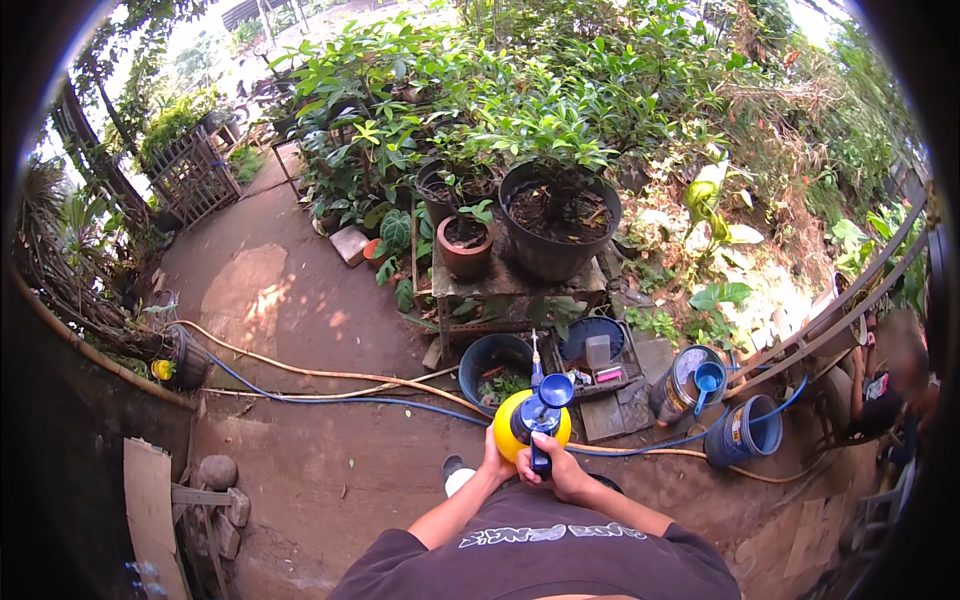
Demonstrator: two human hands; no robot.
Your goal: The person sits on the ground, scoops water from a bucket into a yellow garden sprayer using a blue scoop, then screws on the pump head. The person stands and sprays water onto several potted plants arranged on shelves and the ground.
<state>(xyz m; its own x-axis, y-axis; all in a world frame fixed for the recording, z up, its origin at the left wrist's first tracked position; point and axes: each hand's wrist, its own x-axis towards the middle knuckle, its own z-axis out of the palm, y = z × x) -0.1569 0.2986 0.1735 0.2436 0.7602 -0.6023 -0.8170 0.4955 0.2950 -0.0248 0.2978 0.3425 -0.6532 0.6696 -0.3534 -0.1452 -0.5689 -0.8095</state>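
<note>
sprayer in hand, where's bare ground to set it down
Bare ground lies between the stones and the shirt, below the blue hose; more lies above the tan hose, left of the bench. Ahead and right of the sprayer is crowded with tray and buckets.

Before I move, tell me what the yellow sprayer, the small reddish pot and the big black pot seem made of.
Yellow sprayer: probably smooth plastic, from its even, bright colour.
Small reddish pot: perhaps matte terracotta, from its brick tone and thick rim; plastic possible.
Big black pot: likely dull plastic, given its thin rim.
</note>
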